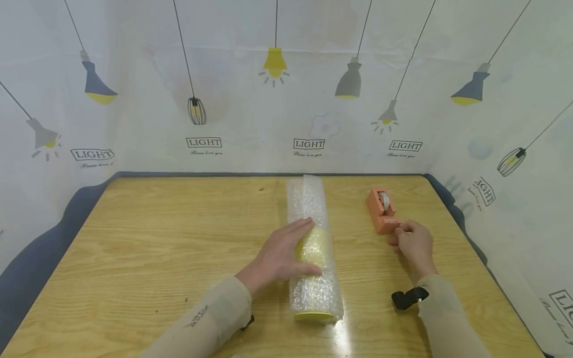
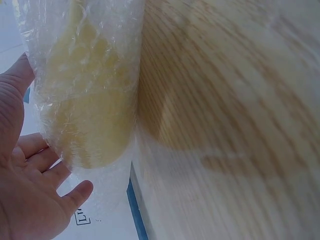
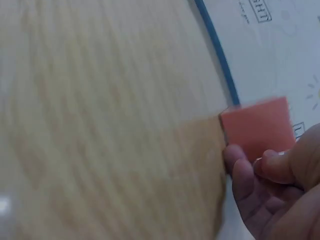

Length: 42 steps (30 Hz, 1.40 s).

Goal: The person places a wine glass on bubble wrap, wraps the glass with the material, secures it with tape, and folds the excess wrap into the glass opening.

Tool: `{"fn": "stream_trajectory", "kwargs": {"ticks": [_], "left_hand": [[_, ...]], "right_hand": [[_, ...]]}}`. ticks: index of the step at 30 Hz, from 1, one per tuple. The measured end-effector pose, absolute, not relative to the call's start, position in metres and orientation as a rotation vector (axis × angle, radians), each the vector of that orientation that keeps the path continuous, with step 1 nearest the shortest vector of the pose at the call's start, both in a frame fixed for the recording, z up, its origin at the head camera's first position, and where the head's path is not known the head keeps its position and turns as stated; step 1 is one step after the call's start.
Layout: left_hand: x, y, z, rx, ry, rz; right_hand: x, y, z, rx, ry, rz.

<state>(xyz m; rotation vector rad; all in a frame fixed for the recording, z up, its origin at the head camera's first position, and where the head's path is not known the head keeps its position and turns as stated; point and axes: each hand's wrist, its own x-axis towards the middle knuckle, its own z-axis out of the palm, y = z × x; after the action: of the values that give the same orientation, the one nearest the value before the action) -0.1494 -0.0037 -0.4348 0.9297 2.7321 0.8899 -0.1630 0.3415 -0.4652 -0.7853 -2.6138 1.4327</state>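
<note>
A long roll of bubble wrap (image 1: 306, 199) lies lengthwise on the table. Through it shows a yellow thing (image 2: 90, 125) with a narrow neck and a broad rounded end; its kind is unclear. My left hand (image 1: 277, 253) rests on the roll, thumb and fingers spread and fairly straight. To the right stands a coral tape dispenser (image 1: 376, 214) carrying a roll of clear tape (image 1: 384, 201). At its front end my right hand (image 1: 415, 244) pinches the tape's end between thumb and finger. In the right wrist view, the dispenser's flat coral side (image 3: 260, 125) is just beyond the fingertips.
The wooden table (image 1: 179, 223) has a dark blue border (image 1: 224, 174) along its back. Behind it hangs a white sheet (image 1: 241, 99) printed with lamps. A black strap (image 1: 409, 298) is on my right wrist.
</note>
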Motion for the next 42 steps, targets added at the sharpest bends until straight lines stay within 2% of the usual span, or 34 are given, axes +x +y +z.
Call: {"fn": "stream_trajectory", "kwargs": {"ticks": [6,26,37,42], "left_hand": [[-0.150,-0.003,-0.435,0.933,2.726,0.897],[-0.150,-0.004,-0.435,0.929,2.736,0.891],[-0.150,-0.004,-0.436,0.932,2.730,0.895],[-0.151,-0.004,-0.438,0.937,2.732,0.901]], "right_hand": [[-0.158,0.349,-0.464,-0.779,-2.617,1.534],[-0.146,0.344,-0.438,-0.558,-2.939,1.372],[-0.144,0.331,-0.431,-0.260,-3.057,1.100],[-0.143,0.322,-0.425,-0.107,-3.030,1.160]]}}
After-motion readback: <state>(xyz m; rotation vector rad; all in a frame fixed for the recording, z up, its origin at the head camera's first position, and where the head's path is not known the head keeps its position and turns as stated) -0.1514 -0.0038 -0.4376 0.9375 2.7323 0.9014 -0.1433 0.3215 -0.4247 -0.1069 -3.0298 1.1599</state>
